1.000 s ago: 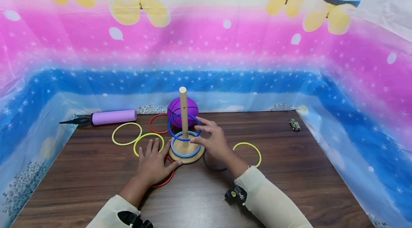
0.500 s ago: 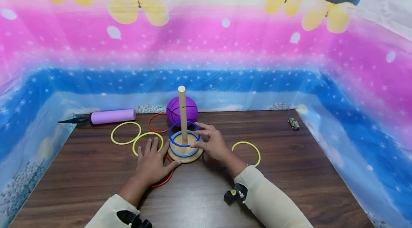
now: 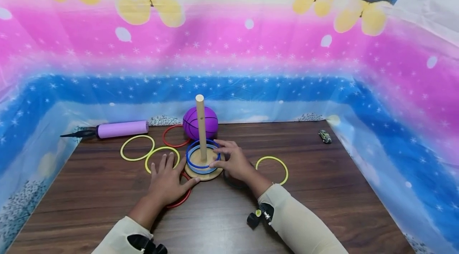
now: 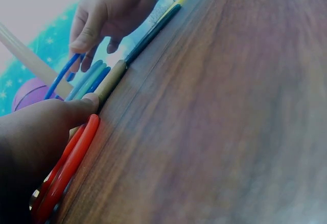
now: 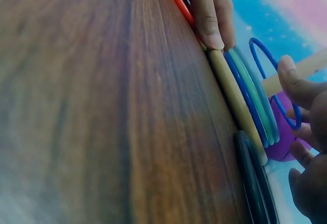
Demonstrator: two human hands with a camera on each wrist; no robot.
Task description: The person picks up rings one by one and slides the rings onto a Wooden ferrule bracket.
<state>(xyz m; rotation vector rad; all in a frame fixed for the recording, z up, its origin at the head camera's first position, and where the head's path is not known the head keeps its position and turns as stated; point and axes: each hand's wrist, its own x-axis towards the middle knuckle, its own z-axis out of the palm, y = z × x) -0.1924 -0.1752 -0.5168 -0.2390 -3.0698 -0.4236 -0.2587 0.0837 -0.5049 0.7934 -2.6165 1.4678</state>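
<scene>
A wooden peg stand (image 3: 203,173) stands mid-table with light blue rings lying on its base. My right hand (image 3: 219,157) pinches a dark blue ring (image 3: 190,152) that sits round the peg (image 3: 200,122), low over the base. In the left wrist view this blue ring (image 4: 60,77) is tilted, its far side still up under the right hand (image 4: 87,35). My left hand (image 3: 167,180) lies flat on the table over a red ring (image 3: 180,200). Its thumb (image 4: 76,109) touches the base edge (image 4: 111,80).
A dark ring (image 3: 232,183) lies under my right wrist. Yellow rings (image 3: 137,147) (image 3: 272,168), a red ring (image 3: 173,137), a purple ball (image 3: 209,122) and a purple pump (image 3: 118,129) lie around. A toy car (image 3: 324,136) sits far right. Plastic sheeting walls the table.
My right hand has lowered the dark blue ring down the peg, from mid-height to just above the base. The left hand has stayed flat beside the base.
</scene>
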